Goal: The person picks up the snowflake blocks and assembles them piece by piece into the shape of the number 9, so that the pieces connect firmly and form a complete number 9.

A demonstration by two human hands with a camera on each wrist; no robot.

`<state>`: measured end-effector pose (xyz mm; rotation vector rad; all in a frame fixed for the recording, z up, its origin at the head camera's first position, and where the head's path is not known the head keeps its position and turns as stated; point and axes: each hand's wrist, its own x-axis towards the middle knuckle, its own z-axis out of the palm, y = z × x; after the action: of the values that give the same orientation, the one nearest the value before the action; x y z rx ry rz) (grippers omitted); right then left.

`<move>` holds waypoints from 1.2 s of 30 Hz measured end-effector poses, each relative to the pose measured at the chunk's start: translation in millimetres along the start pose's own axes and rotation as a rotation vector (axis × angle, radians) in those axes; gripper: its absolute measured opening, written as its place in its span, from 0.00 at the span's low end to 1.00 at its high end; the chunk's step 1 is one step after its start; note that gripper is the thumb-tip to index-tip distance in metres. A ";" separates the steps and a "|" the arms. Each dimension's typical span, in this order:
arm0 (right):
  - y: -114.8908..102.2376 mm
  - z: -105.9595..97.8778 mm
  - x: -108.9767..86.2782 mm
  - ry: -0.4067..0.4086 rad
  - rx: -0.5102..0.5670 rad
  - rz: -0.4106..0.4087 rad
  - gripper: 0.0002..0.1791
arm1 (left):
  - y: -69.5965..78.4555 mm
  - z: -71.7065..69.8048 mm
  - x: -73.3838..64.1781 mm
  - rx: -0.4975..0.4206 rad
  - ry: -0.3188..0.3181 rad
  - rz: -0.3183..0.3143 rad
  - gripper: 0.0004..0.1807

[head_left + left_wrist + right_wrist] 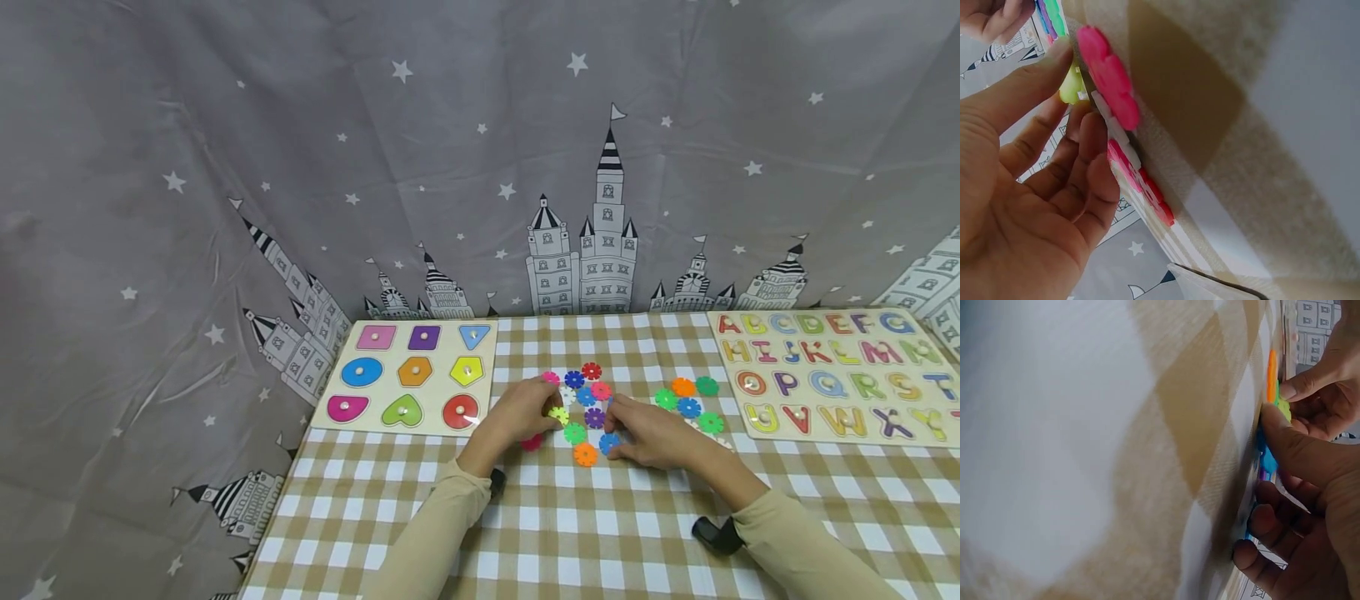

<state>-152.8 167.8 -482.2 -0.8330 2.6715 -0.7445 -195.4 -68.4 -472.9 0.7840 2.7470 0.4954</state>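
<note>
My left hand pinches a yellow-green snowflake disc between thumb and forefinger, close over the cloth. My right hand rests low at the right side of the group, its thumb at the edge of a blue disc and its fingers spread loosely near the table. Between the hands lie flat notched discs: a purple one, a green one, an orange one and several others. A pink disc lies beneath the left hand.
A shape puzzle board stands left at the back, and an alphabet board lies to the right. More discs, among them an orange one, lie beside the right hand. The checked tablecloth ends at a grey castle-print curtain.
</note>
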 end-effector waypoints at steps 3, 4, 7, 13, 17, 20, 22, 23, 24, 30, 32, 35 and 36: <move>-0.9 0.6 0.2 -0.010 0.021 0.008 0.16 | -0.5 0.4 -1.2 -0.044 0.001 -0.015 0.13; -1.2 0.7 0.4 -0.013 0.030 0.013 0.16 | -0.8 0.4 -1.7 -0.064 0.001 -0.019 0.12; -2.8 -0.1 0.5 0.001 0.074 0.040 0.14 | -2.8 -0.2 -4.3 -0.147 0.005 -0.027 0.10; -4.0 -5.3 3.4 0.151 0.184 0.033 0.09 | -4.3 -3.4 -12.3 -0.490 0.067 -0.053 0.10; -6.1 -5.8 9.1 0.269 0.230 0.011 0.10 | 0.1 -3.5 -12.0 -0.691 0.107 -0.088 0.11; -8.9 -4.5 12.3 0.339 0.252 0.009 0.12 | 5.1 -5.7 -12.0 -0.812 0.111 -0.126 0.14; -10.7 -3.4 14.0 0.360 0.263 0.014 0.13 | 7.0 -7.1 -13.1 -0.863 0.103 -0.162 0.17; -11.2 -2.8 15.0 0.368 0.264 0.014 0.12 | 7.3 -7.5 -13.5 -0.872 0.098 -0.175 0.18; -11.7 -2.4 16.0 0.379 0.264 0.010 0.12 | 7.5 -7.9 -13.8 -0.882 0.092 -0.184 0.19; -12.4 -0.7 19.9 0.454 0.261 -0.004 0.12 | 5.4 -8.0 -12.9 -0.920 0.072 -0.145 0.20; -12.2 -0.4 20.5 0.476 0.263 -0.007 0.12 | 4.3 -7.7 -11.7 -0.928 0.061 -0.133 0.20; -12.0 -0.6 21.0 0.486 0.268 -0.008 0.12 | 3.2 -8.3 -10.7 -0.984 0.020 -0.137 0.20; -12.0 -0.7 21.4 0.487 0.270 -0.010 0.12 | 2.7 -8.7 -10.6 -1.008 0.007 -0.138 0.20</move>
<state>-164.8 147.1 -476.8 -0.6604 2.8669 -1.4319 -188.2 -74.2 -462.4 0.3102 2.0704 1.6255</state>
